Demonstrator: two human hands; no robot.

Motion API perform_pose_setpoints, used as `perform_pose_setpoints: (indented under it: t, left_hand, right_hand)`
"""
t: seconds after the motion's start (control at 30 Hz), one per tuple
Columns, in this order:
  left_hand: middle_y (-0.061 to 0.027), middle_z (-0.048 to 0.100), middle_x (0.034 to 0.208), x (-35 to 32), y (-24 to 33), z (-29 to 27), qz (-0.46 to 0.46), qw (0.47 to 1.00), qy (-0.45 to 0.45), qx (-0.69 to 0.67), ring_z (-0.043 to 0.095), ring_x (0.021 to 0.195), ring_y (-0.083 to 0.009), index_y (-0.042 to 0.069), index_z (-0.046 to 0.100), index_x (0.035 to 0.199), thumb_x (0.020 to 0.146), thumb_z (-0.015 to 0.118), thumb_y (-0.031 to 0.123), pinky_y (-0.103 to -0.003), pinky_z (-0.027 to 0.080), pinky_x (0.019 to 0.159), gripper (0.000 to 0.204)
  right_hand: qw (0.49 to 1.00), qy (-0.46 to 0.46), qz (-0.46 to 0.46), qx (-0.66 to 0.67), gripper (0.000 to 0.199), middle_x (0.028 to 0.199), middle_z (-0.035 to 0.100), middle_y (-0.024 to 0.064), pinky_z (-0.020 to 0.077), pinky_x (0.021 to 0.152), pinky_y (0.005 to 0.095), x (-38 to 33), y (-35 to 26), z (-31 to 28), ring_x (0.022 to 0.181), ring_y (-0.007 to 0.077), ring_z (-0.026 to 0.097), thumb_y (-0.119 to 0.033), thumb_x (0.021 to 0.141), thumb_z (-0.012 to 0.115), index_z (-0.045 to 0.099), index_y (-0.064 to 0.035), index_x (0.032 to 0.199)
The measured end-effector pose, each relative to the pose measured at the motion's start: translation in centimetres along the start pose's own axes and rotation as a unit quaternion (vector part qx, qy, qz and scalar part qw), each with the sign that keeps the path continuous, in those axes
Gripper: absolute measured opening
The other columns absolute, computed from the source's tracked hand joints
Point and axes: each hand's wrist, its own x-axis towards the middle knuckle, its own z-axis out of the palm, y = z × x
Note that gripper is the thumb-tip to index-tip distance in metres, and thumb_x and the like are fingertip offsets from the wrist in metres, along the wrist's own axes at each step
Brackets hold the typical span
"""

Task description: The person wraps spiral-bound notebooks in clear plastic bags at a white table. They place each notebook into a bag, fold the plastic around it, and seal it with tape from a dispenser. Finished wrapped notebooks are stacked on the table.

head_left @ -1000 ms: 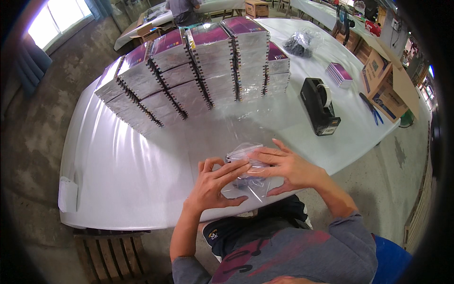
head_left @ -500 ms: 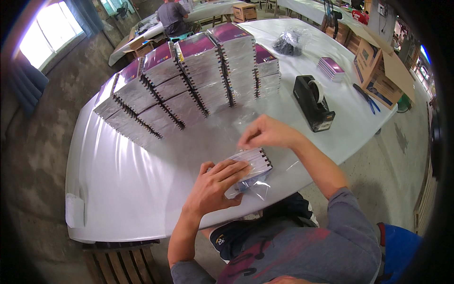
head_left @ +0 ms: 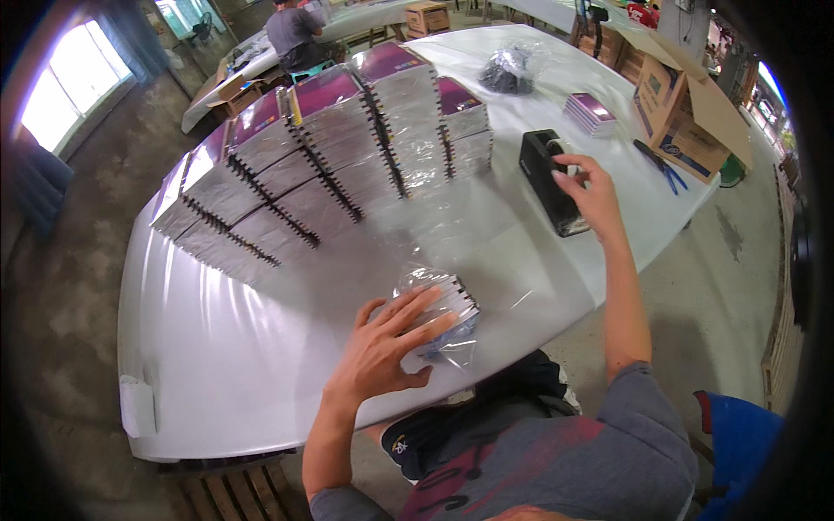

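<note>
In front of me a small bundle of spiral-bound notebooks (head_left: 452,300) lies on the table in loose clear plastic film. My left hand (head_left: 382,343) rests flat across its left part, fingers spread, and covers some of it. At the right, my right hand (head_left: 593,195) is over a black tape dispenser (head_left: 543,178), its fingers bent around the roll of tape. Its thumb and forefinger tips look a little apart, and no strip of tape shows between them. The hand hides part of the roll and of the dispenser's right side.
Tall stacks of plastic-wrapped spiral notebooks (head_left: 330,143) with purple covers stand across the far left of the white table (head_left: 217,347). Behind the dispenser are a small purple stack (head_left: 591,115), blue-handled pliers (head_left: 662,167), an open carton (head_left: 682,117) and crumpled plastic (head_left: 511,71). Another person (head_left: 294,39) sits farther back.
My right hand has left the notebook bundle and moved right and away from me to the tape dispenser. My left hand stays on the bundle, its fingers a little more spread.
</note>
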Motion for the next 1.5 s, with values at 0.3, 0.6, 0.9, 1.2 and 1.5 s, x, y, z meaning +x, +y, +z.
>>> perform_pose_setpoints:
  t: [0.3,0.6,0.9,1.2,1.5]
  left_hand:
    - [-0.0006,0.044,0.142,0.1,-0.1,-0.5,-0.004,1.000,-0.008,-0.026,0.043,0.129,-0.0234,0.038,0.057,0.124,0.057,0.079,0.023,-0.045,0.033,0.103,0.073]
    - [-0.0034,0.045,0.141,0.3,0.1,-0.3,-0.007,0.999,0.006,-0.037,0.044,0.128,-0.0267,0.035,0.061,0.121,0.053,0.082,0.019,-0.044,0.033,0.104,0.073]
    - [-0.0039,0.046,0.140,0.2,0.0,-0.3,-0.018,0.999,-0.002,-0.040,0.044,0.128,-0.0272,0.037,0.060,0.122,0.054,0.080,0.017,-0.047,0.032,0.105,0.074]
    - [0.0102,0.035,0.148,0.0,0.3,-0.6,-0.069,0.995,-0.071,-0.002,0.018,0.142,-0.0274,0.050,0.051,0.126,0.052,0.083,0.024,-0.057,0.011,0.113,0.085]
    - [0.0105,0.027,0.152,0.1,0.9,-2.2,-0.088,0.986,-0.131,0.060,-0.004,0.144,-0.0332,0.054,0.045,0.129,0.048,0.086,0.029,-0.061,-0.003,0.111,0.093]
  right_hand:
    - [0.958,-0.085,0.272,-0.043,0.038,0.100,0.062,0.0059,0.0381,0.085,0.0325,0.7,6.6,-5.1,0.093,0.0177,0.054,-0.045,0.085,0.063,0.068,-0.0094,0.098]
    - [0.919,-0.045,0.211,0.329,0.030,0.116,0.058,0.0034,0.0279,0.097,0.0400,-0.2,11.7,-4.4,0.113,0.0171,0.044,-0.035,0.084,0.064,0.068,-0.0057,0.090]
    - [0.897,-0.031,0.233,0.375,0.017,0.121,0.056,0.0061,0.0218,0.106,0.0396,-3.8,12.4,-4.9,0.124,0.0178,0.042,-0.019,0.081,0.066,0.069,-0.0021,0.083]
    - [0.987,-0.005,0.123,-0.107,0.023,0.088,0.064,0.0066,0.0411,0.071,0.0277,-4.6,5.0,-7.0,0.079,0.0087,0.055,-0.008,0.079,0.065,0.070,-0.0103,0.102]
    - [0.849,-0.521,0.009,0.092,0.090,0.061,0.062,0.0035,0.0443,0.054,0.0227,-3.8,-13.5,3.7,0.055,0.0084,0.058,-0.004,0.075,0.065,0.016,-0.0126,0.150]
